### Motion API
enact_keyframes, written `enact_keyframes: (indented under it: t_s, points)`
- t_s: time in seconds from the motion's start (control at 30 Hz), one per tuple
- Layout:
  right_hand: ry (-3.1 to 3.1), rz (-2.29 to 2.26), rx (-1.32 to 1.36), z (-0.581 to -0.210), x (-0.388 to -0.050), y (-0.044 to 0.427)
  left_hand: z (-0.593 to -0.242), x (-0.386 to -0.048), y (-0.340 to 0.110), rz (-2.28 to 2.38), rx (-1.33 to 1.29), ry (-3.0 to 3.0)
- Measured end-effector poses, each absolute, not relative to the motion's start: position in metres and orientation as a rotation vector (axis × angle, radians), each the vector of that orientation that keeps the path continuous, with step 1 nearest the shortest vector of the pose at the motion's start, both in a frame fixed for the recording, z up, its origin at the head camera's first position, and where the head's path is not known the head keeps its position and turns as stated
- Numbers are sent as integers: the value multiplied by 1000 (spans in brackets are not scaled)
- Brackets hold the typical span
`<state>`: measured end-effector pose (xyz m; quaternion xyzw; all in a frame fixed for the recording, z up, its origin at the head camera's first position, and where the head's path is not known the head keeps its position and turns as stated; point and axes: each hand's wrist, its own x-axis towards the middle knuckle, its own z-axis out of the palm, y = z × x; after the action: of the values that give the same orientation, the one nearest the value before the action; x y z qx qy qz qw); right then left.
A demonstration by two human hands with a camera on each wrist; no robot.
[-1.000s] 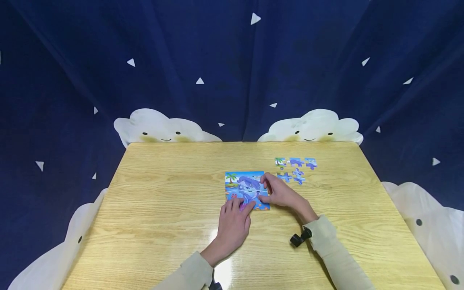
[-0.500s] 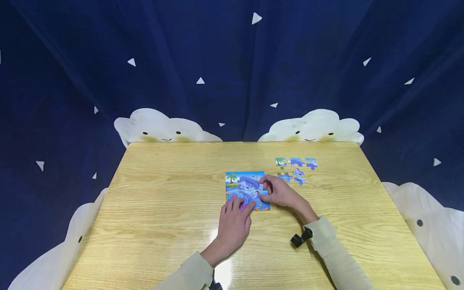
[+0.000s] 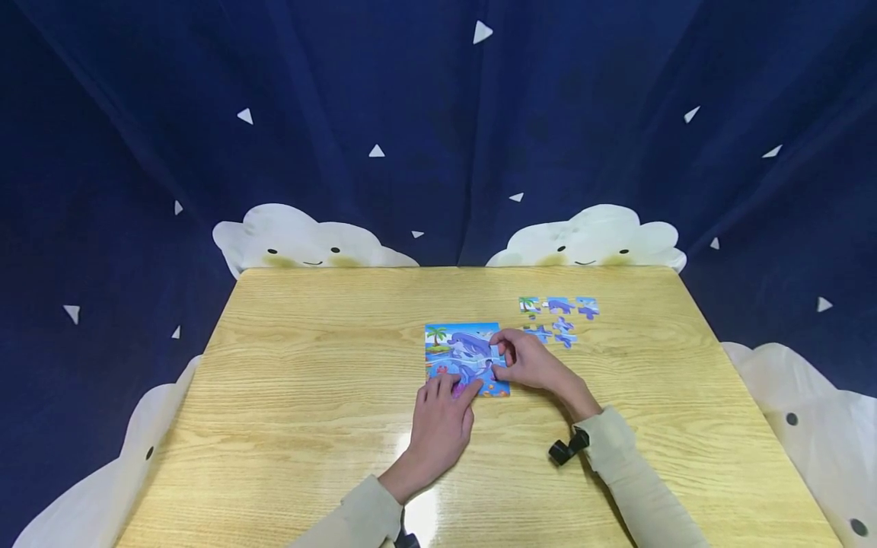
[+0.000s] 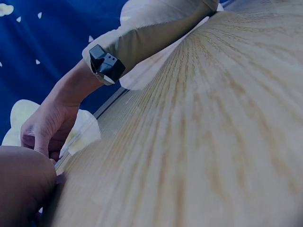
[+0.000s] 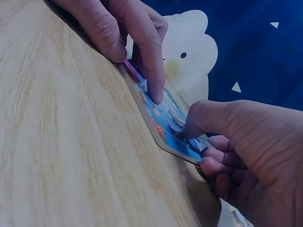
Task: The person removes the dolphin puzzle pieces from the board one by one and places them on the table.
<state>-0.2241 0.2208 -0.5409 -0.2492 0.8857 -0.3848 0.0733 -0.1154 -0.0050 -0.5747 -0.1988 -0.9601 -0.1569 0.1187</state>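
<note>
A dolphin puzzle board (image 3: 438,352) lies flat on the wooden table. The left hand (image 3: 441,430) rests its fingertips on the board's near edge, fingers spread. At the board's right side the right hand (image 3: 537,365) pinches a small blue puzzle piece (image 3: 495,353) between thumb and fingers, low over the picture. In the right wrist view, the right thumb presses down at the board (image 5: 158,124) while the other fingers curl by its edge; the piece is mostly hidden there. The left wrist view shows the right hand (image 4: 52,125) beyond a blurred part of the left hand (image 4: 23,184).
Several loose puzzle pieces lie behind the right hand, among them a palm-tree piece (image 3: 528,305), a dolphin piece (image 3: 559,305) and a corner-like piece (image 3: 587,307). A dark blue curtain (image 3: 411,91) with white clouds hangs around the wooden table (image 3: 308,396).
The right hand's thumb and fingertips have shifted slightly, and the piece between them shows more of its light blue surface. The left hand has stayed in place.
</note>
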Motion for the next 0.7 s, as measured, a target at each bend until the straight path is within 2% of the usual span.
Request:
enact_keyframes:
  t_s: [0.27, 0.7]
  points:
    - [2700, -1219, -894, -543, -226, 224, -574, -115, -5, -469, -582, -2805]
    - [2687, -1328, -973, -540, -225, 230, -575, -116, -5, -484, -578, -2790]
